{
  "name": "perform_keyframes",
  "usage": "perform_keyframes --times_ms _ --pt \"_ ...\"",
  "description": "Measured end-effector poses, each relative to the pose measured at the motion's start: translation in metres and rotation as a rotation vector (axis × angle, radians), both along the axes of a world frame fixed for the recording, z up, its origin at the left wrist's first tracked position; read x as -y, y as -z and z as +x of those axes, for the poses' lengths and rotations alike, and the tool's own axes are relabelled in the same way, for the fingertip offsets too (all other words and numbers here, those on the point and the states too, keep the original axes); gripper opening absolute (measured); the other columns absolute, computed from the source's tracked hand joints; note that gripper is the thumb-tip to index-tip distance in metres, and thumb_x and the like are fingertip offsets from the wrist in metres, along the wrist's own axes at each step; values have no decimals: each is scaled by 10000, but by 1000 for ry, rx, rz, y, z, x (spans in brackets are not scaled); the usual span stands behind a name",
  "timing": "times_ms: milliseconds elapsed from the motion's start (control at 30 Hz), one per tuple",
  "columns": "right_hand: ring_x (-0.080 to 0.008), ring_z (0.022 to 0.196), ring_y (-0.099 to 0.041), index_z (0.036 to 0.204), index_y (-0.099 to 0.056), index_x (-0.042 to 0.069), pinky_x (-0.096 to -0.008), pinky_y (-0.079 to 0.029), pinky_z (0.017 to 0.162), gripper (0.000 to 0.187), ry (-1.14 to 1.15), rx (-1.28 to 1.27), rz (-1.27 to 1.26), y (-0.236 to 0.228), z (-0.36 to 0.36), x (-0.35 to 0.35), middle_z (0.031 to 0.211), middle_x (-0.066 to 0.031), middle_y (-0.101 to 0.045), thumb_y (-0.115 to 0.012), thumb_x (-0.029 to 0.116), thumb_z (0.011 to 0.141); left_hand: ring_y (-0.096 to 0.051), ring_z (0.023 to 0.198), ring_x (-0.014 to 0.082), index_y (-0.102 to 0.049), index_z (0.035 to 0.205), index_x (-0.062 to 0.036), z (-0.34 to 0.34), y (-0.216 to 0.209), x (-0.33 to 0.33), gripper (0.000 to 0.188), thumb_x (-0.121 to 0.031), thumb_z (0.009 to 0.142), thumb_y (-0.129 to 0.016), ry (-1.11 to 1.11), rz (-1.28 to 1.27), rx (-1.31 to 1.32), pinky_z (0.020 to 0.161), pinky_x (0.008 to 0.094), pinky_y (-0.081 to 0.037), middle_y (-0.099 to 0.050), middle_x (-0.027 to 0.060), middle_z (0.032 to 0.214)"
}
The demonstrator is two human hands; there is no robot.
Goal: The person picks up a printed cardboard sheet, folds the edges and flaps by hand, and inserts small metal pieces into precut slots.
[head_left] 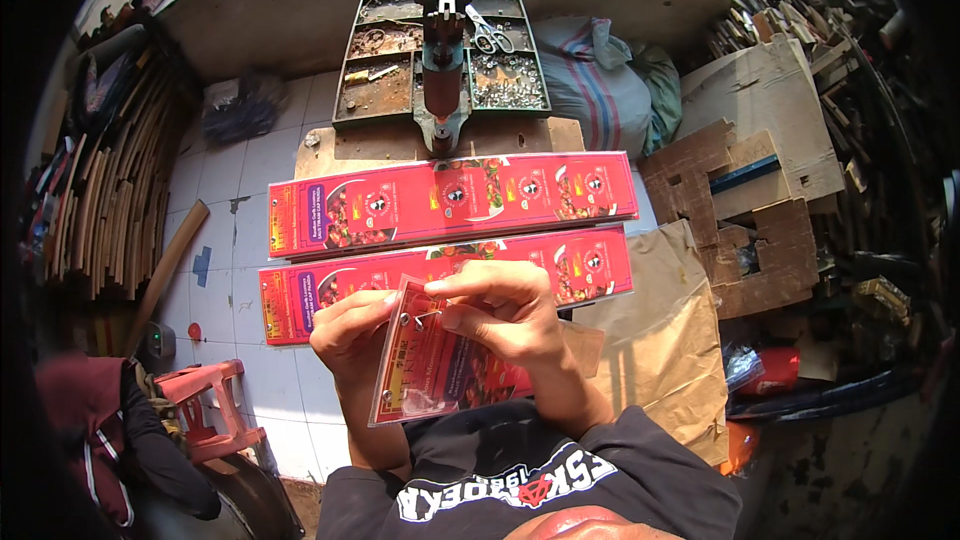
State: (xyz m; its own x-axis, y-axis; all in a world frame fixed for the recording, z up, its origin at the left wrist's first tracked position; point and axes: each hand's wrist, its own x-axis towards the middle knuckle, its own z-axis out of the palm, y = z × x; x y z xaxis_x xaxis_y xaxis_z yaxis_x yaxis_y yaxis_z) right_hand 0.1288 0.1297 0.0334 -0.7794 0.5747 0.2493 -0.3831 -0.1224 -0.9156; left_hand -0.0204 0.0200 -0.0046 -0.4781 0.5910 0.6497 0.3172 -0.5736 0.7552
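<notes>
Apparently light, semi-stiff and slick: glossy red panel point(425, 385), tilted up at lower centre of frame. Edges look the safest hold; bending might crease it. Left grip point(350, 335) pinches its left edge, right grip point(508, 315) narrowed on its upper corner. Lettering on its yellow strip point(395, 375); white lettering across the black shirt point(500, 445) below

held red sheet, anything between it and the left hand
Nothing visible stands between them: the left hand meets the edge of the red sheet directly. A small shiny metal piece shows near the right hand.
</notes>
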Motion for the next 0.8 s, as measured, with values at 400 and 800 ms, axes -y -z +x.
perform_keyframes --times_ms 400,800 --pt "-121 759 -597 1056 -668 -59 -238 -461 669 311 -36 -16 11 0 -6 8 836 -103 -647 -655 -161 763 -704 741 299 -666 916 -12 1 6 4 259 -164 738 -777 -463 118 -470 654 370 -583 -693 144 808" --pt "-133 701 -581 1041 -676 -51 -252 -447 631 314 -44 -29 139 -1 -5 10 804 -99 -654 -677 -150 742 -685 720 289 -567 958 -17 8 13 6 282 -159 778 -733 -592 208 -544 660 427 -606 -641 123 850"
